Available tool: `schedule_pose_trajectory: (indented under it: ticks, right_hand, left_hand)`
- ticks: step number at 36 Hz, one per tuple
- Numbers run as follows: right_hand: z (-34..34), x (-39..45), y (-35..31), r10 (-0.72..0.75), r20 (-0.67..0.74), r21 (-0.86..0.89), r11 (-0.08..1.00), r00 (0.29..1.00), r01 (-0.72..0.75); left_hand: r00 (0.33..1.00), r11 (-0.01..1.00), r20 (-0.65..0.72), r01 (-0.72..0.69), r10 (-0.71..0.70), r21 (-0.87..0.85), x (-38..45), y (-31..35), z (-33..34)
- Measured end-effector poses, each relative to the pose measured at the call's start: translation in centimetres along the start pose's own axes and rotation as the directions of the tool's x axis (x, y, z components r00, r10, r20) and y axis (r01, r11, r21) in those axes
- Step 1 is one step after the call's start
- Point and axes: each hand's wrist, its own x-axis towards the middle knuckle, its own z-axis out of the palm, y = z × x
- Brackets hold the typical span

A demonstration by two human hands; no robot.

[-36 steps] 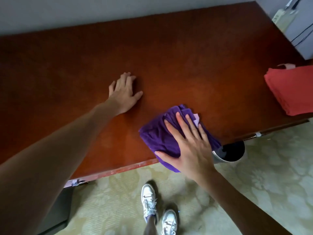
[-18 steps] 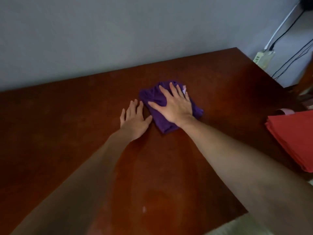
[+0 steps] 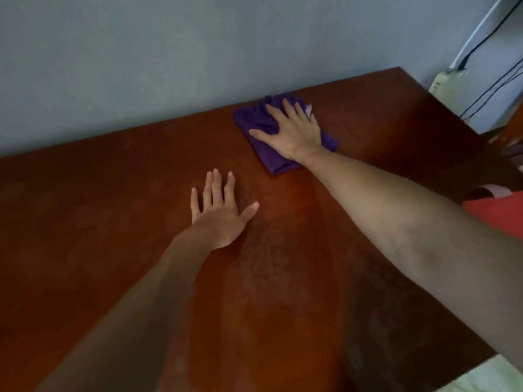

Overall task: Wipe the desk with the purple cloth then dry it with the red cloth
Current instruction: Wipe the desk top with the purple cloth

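The purple cloth (image 3: 254,120) lies bunched on the dark red-brown desk (image 3: 99,193), close to the desk's far edge by the wall. My right hand (image 3: 291,131) presses flat on top of it, fingers spread, arm stretched far forward. My left hand (image 3: 220,210) rests palm down on the bare desk, nearer to me and left of the cloth, holding nothing. A faint damp streak runs down the desk from the cloth toward me. The folded red cloth (image 3: 501,213) sits at the desk's right edge, partly hidden behind my right forearm.
A grey wall (image 3: 169,52) rises right behind the desk's far edge. At the upper right a power strip (image 3: 444,80) with black cables hangs on the wall. Pale floor (image 3: 481,377) shows at the bottom right corner, past the desk's near edge.
My right hand has pushed the purple cloth from the near edge across the desk to the far edge by the wall. My left hand has stayed flat on the desk.
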Motion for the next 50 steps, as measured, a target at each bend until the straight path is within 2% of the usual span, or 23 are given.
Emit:
schedule_pose_trajectory:
  ticks: [4, 9, 13, 15, 21, 25, 29, 34, 38, 42, 45, 50]
  right_hand:
    - [-0.4, -4.8, 2.9, -0.057, -0.047, -0.011, 0.998, 0.997, 0.057]
    - [0.2, -17.1, 9.7, -0.143, -0.159, -0.016, 0.99, 0.977, 0.142]
    - [0.1, -27.3, 15.3, -0.185, -0.254, 0.002, 0.981, 0.95, 0.192]
    - [-0.3, -30.9, 17.2, -0.174, -0.24, 0.006, 0.984, 0.955, 0.18]
    - [-1.2, -32.7, 18.1, -0.101, -0.157, 0.017, 0.994, 0.982, 0.105]
    - [-1.0, -30.0, 18.1, -0.121, -0.2, 0.035, 0.991, 0.972, 0.13]
    - [-0.9, -21.3, 17.6, -0.079, -0.302, 0.094, 0.989, 0.95, 0.112]
    - [-2.8, -8.5, 19.8, -0.009, -0.112, 0.06, 0.998, 0.994, 0.016]
    - [-4.5, 0.6, 22.1, 0.087, -0.113, 0.057, 0.995, 0.99, -0.081]
    - [-6.3, 8.5, 24.6, 0.097, -0.055, 0.026, 0.995, 0.994, -0.095]
    - [-7.2, 11.9, 26.3, 0.074, -0.039, 0.03, 0.997, 0.996, -0.073]
    - [-7.1, 12.4, 26.8, 0.038, -0.044, -0.005, 0.999, 0.998, -0.039]
  left_hand:
    - [0.991, 1.0, -0.135, 0.002, -0.006, -0.027, -0.4, 0.4, -0.1]
    - [0.919, 0.994, -0.394, -0.013, -0.031, -0.109, -3.9, 4.1, 1.8]
    - [0.91, 0.99, -0.412, -0.022, -0.037, -0.137, -6.3, 8.7, 4.1]
    - [0.907, 0.988, -0.419, -0.025, -0.041, -0.152, -6.8, 11.2, 5.1]
    - [0.898, 0.983, -0.435, -0.014, -0.069, -0.185, -6.0, 17.1, 6.2]
    - [0.885, 0.978, -0.457, -0.013, -0.086, -0.209, -3.6, 18.3, 5.2]
    - [0.874, 0.971, -0.485, -0.08, -0.041, -0.227, -0.2, 18.4, 4.0]
    - [0.862, 0.979, -0.504, -0.14, 0.047, -0.149, 4.5, 20.2, 2.9]
    - [0.864, 0.972, -0.465, -0.231, 0.19, -0.032, 9.1, 23.2, 2.8]
    - [0.877, 0.961, -0.435, -0.264, 0.205, -0.081, 13.2, 25.6, 2.6]
    - [0.877, 0.973, -0.435, -0.229, 0.205, -0.003, 15.3, 26.0, 2.7]
    - [0.885, 0.975, -0.416, -0.222, 0.207, 0.013, 16.4, 25.6, 2.7]
